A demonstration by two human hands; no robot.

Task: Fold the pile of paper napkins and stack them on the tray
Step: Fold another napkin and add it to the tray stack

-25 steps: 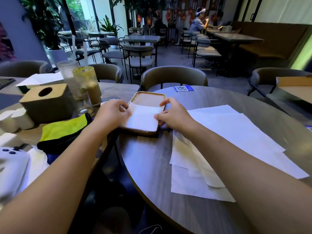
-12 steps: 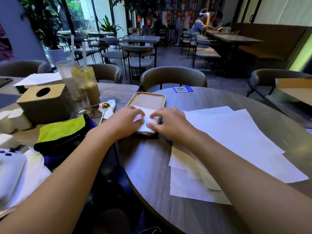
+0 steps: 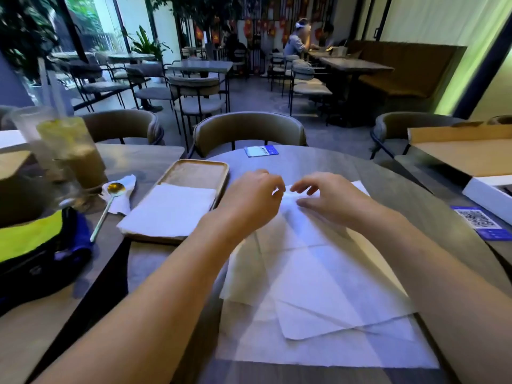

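My left hand (image 3: 250,199) and right hand (image 3: 329,199) meet at the far edge of the top napkin (image 3: 313,261), fingers curled onto the paper; the frame is blurred there, so I cannot tell whether either grip has already pinched the sheet or merely touches it. The loose pile of unfolded napkins (image 3: 332,347) lies spread on the round worktop (image 3: 327,164) directly before me, sheets overlapping at odd angles. One folded napkin (image 3: 169,209) already rests in the near half of the wooden tray (image 3: 194,169), just left of my left hand, its near edge overhanging the rim. The paper looks thin, limp and very light: I judge it will slide, crease and tear easily, so it is best taken at a corner or edge, separating one sheet only, then flattened with light finger pressure.
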